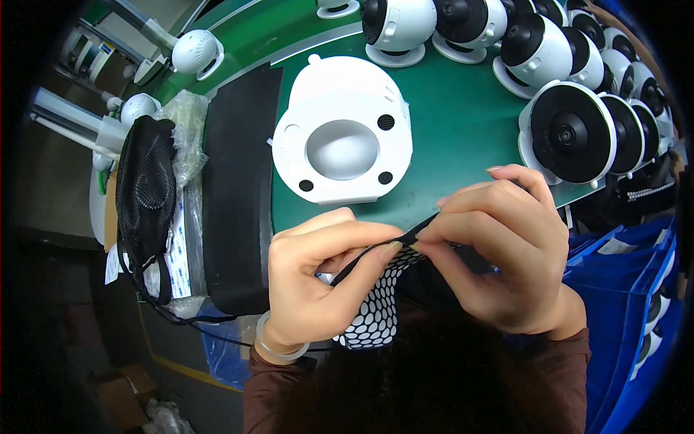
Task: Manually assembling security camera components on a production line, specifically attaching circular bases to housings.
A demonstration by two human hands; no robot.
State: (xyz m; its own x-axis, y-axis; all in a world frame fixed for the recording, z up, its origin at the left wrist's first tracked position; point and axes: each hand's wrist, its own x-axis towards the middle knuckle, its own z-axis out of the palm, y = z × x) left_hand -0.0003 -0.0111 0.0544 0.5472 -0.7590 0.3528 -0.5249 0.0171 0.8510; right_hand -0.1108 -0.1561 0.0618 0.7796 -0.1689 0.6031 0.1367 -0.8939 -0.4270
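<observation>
Near the front edge of the green table, both my hands pinch the black rim of a piece of material patterned in black and white dots (374, 307). My left hand (318, 278) holds the rim between thumb and forefinger. Close beside it, my right hand (499, 249) pinches the same rim, its other fingers curled. The dotted piece hangs down below my fingers, and its lower part is hidden in the dark. Just beyond my hands lies a white rounded housing (289, 155) with a round hollow and black round pads.
Several white and black ball-shaped devices on round bases (401, 25) crowd the far right. On the left, a black mat (238, 181) lies beside a black mesh bag (147, 173) and clear plastic wrap (184, 137). Blue fabric bins (622, 289) stand at the right.
</observation>
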